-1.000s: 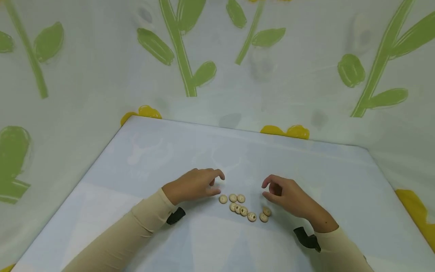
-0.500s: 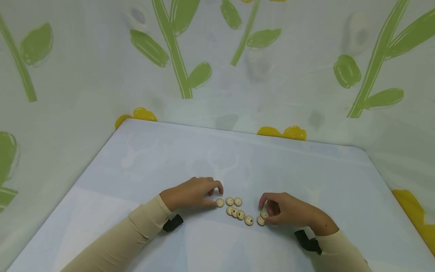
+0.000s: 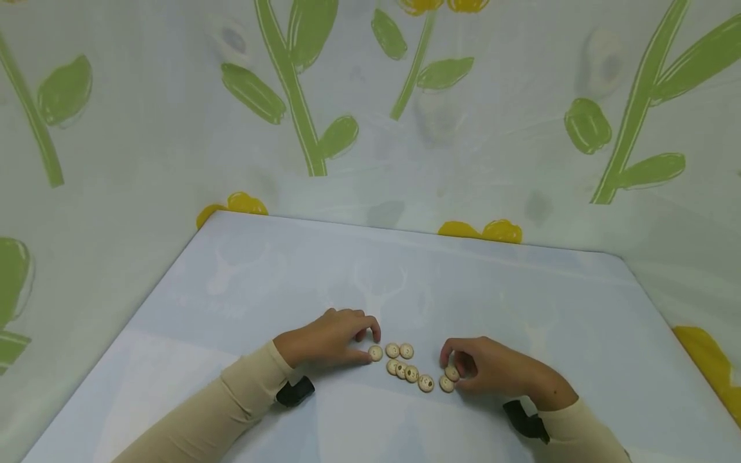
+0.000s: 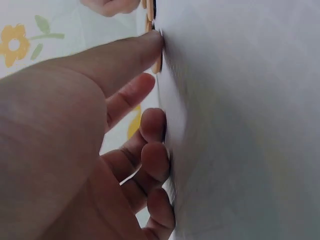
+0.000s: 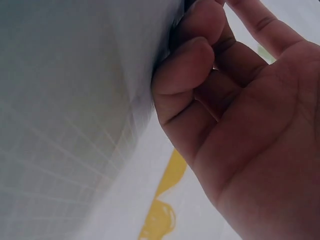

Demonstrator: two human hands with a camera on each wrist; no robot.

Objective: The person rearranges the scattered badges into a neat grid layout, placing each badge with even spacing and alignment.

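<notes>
1. Head view: nine pale round discs [image 3: 411, 373] lie on the table [image 3: 359, 418]. Three overlap in a chain, with another just beside; two sit side by side above them. The markings are too small to read. The left hand [image 3: 325, 337] has its thumb and curved index finger apart, on either side of the leftmost disc [image 3: 375, 353]; whether they pinch it, I cannot tell. The right hand [image 3: 498, 368] curves its index finger and thumb around the upper disc of the right-hand pair [image 3: 452, 373]; its hold, too, is unclear. Both sleeves [image 3: 202, 411] run out of the bottom edge.

2. Left wrist view: the thumb reaches the tabletop and partly hides the discs, which show only edge-on as thin slivers. The other fingers are bent and separate, three tips at the surface. Part of the right hand is cut off at the top.

3. Right wrist view: dim. Two bent fingers rest close together against the table; the thumb's tip is cut off above, so its contact cannot be made out. A yellow shape [image 5: 160, 217] shows below.
</notes>
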